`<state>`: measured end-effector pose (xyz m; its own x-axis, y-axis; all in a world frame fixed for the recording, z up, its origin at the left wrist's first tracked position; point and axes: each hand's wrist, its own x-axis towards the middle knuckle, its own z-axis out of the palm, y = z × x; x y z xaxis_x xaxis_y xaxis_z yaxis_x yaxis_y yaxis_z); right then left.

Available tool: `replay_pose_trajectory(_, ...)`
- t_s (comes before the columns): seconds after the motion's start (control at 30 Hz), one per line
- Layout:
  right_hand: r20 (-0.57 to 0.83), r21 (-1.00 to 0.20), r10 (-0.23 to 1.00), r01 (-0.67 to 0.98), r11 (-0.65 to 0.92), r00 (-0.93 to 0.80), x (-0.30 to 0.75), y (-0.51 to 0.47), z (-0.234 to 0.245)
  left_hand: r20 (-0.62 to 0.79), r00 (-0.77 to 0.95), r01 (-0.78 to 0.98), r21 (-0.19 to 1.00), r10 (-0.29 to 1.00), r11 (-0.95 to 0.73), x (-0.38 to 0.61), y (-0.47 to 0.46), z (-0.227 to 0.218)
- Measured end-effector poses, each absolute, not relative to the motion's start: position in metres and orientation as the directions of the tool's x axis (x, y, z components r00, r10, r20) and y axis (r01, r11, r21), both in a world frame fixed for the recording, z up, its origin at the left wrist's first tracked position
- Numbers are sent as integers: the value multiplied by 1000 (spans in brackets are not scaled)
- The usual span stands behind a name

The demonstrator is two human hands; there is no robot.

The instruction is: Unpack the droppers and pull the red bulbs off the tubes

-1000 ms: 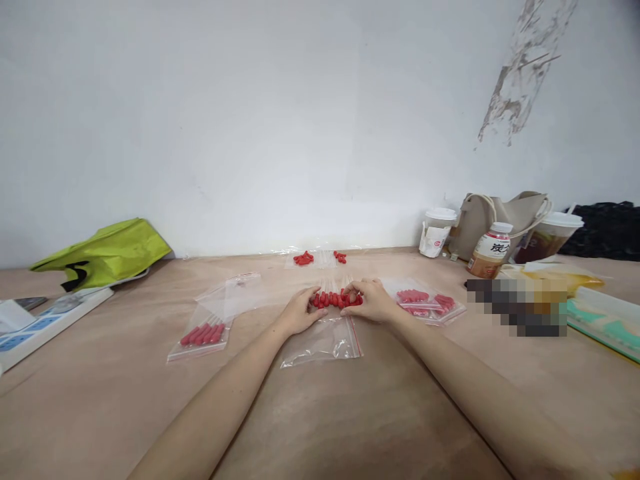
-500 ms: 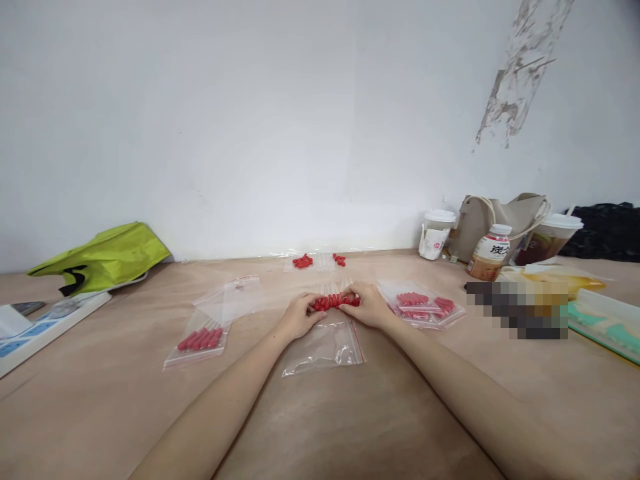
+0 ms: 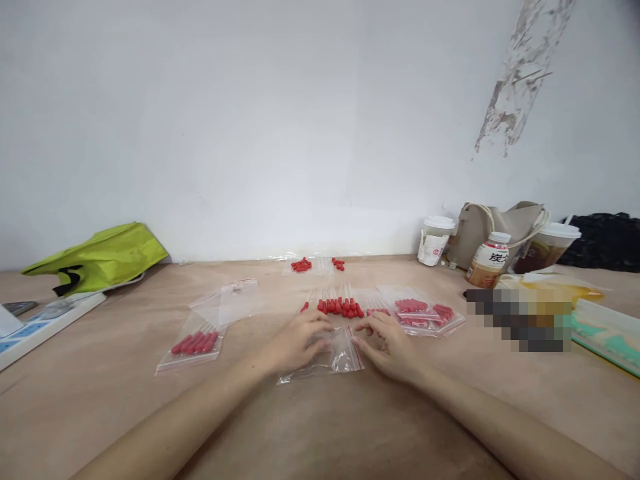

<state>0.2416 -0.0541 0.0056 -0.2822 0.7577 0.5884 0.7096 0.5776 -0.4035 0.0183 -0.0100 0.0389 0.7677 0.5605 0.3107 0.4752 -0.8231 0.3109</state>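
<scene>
In the head view, a loose row of red-tipped sticks (image 3: 340, 308) lies on the table with pale stems pointing away from me. Just in front of it an empty clear zip bag (image 3: 346, 357) rests flat. My left hand (image 3: 305, 337) hovers over the bag's left part, fingers apart, with nothing seen in it. My right hand (image 3: 387, 343) is open as well, its thumb by the bag's red-lined right edge; contact is hard to tell. Filled zip bags (image 3: 420, 313) of red-tipped sticks overlap beyond the right hand.
On the left lie a bag with several sticks (image 3: 195, 343), a yellow-green pouch (image 3: 107, 257) and a power strip (image 3: 55, 327). More red-tipped sticks (image 3: 301, 265) are by the wall. To the right stand a paper cup (image 3: 434, 241), a bottle (image 3: 489, 261) and a beige bag (image 3: 465, 233).
Both hands have let go of the red-tipped sticks and come back toward me, over and beside the empty bag. The sticks now lie loose in a row.
</scene>
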Motion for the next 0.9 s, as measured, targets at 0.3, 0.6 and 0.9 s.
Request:
replay_pose_trajectory(0.3,343,-243,778,751,615,-526,245,-63,2,77,814,520,343,575,-782,5,-32,9)
replay_pose_trajectory(0.6,366,-268,681,629,730,-634,250,-61,-3,85,419,662,652,904,-368,-1,-5,8)
replay_pose_trajectory(0.9,498,-224,675,671,707,-544,253,-62,-11,-108,422,718,646,900,-259,-52,6,66)
